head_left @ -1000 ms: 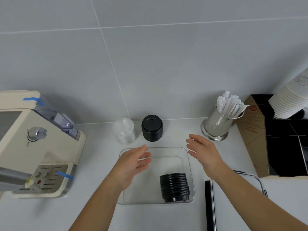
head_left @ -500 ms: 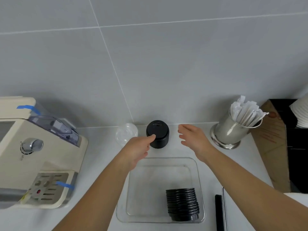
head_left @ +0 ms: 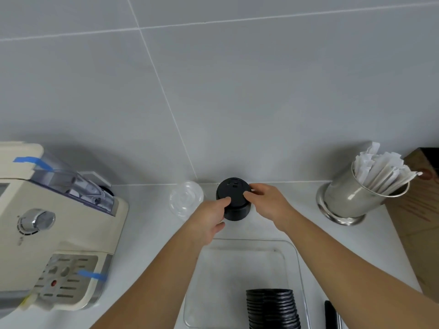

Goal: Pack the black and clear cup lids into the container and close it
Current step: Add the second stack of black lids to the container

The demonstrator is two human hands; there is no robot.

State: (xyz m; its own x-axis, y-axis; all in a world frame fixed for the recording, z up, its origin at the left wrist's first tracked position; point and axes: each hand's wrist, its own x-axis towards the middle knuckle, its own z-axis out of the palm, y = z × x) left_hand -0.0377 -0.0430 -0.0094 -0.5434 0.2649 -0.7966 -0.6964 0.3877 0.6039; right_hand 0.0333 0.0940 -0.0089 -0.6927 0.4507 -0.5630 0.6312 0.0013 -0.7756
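Grey wall tiles back a white counter (head_left: 147, 233), where the standing stack of black lids (head_left: 234, 203) waits against the wall, just beyond the clear container (head_left: 297, 257). The left hand (head_left: 209, 219) and right hand (head_left: 268, 205) close on its opposite sides, fingertips on the top lid, probably so the loose column lifts as one. I count two black stacks, the second lying stack (head_left: 273, 309) already inside the container, and one stack of clear lids (head_left: 186, 200) just left.

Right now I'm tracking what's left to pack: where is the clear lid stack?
In the head view, the clear lid stack stands by the back wall, left of the black lid stack.
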